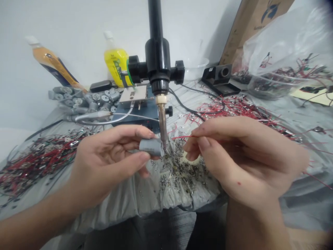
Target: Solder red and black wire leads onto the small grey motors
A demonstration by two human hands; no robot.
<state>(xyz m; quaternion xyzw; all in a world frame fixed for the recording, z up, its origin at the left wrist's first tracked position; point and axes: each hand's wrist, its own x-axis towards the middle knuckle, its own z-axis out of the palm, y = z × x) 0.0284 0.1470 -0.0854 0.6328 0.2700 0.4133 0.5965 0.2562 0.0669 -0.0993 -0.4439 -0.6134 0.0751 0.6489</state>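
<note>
– Motor (150, 146), the little grey one; where is it?
– Middle of the frame, under the big black stand (157, 52); the soldering iron (162, 121) hangs down from it; the left hand (104, 166) is closed round the motor, holding its end at the tip.
– And the right hand (234, 156)?
– Its fingers pinch a thin red wire (179, 138), aimed at the same spot; I think the joining is on; next calls for steady hands, fingers off the hot tip.

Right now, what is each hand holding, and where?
The left hand grips a small grey motor around its cylindrical body; the right hand pinches a red wire near its free end.
</note>
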